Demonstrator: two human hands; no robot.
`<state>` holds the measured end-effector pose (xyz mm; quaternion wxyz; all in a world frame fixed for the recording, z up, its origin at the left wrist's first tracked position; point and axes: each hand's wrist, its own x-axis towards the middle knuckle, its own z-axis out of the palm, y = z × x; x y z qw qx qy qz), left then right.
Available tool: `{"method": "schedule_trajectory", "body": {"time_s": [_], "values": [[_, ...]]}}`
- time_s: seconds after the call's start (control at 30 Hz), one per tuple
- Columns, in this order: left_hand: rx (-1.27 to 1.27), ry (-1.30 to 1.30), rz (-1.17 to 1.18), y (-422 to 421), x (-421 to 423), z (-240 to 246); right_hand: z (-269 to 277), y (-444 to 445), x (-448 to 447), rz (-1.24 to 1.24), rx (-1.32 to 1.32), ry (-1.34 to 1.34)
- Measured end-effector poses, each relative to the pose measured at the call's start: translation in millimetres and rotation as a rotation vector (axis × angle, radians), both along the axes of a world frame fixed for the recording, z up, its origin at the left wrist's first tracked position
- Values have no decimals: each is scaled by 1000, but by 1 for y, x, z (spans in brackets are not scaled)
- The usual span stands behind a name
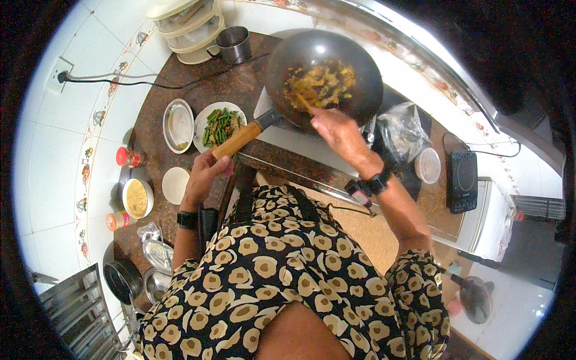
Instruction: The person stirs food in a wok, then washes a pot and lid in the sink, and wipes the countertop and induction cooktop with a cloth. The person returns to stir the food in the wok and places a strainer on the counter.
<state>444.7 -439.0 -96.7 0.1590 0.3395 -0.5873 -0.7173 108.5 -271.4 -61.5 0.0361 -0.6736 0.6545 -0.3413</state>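
My left hand [207, 173] grips the wooden handle [238, 139] of a dark wok [364, 85], which rests over the stove at the top middle. My right hand [335, 130] is closed around a wooden utensil [303, 101]; its far end lies among browned, yellowish food pieces [326, 81] in the wok. I cannot tell the shape of that end. Left of the wok handle, a white plate [199, 128] holds cut green vegetables [218, 130], with an oval metal dish [167, 126] beside it.
A metal pot [234, 45] stands near a tiered container [193, 33]. A bowl of yellow food [137, 198], a pale round plate or lid [176, 185] and jars [128, 157] are at left. A plastic bag [402, 130], a round tub [427, 165] and an induction cooker [463, 180] lie at right.
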Motion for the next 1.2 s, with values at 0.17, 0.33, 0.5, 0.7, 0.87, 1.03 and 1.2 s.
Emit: {"method": "schedule_trajectory", "body": {"time_s": [0.17, 0.33, 0.5, 0.7, 0.87, 1.03, 1.2], "values": [[6, 1, -23, -3, 0, 3, -10, -6, -23, -45, 75, 165], [1, -1, -1, -2, -1, 0, -16, -16, -55, -346, 26, 223], [-4, 7, -16, -3, 0, -1, -25, -31, -15, -281, -28, 34], [9, -10, -7, -2, 0, -1, -31, -41, -16, -47, -34, 111], [17, -31, -22, -5, 0, 0, -14, -36, -60, -201, 13, 413], [17, 11, -25, -3, 0, -2, 2, -16, -12, -197, 225, 238], [24, 15, -7, -2, -1, 0, 5, -10, 22, 80, 71, 66]]}}
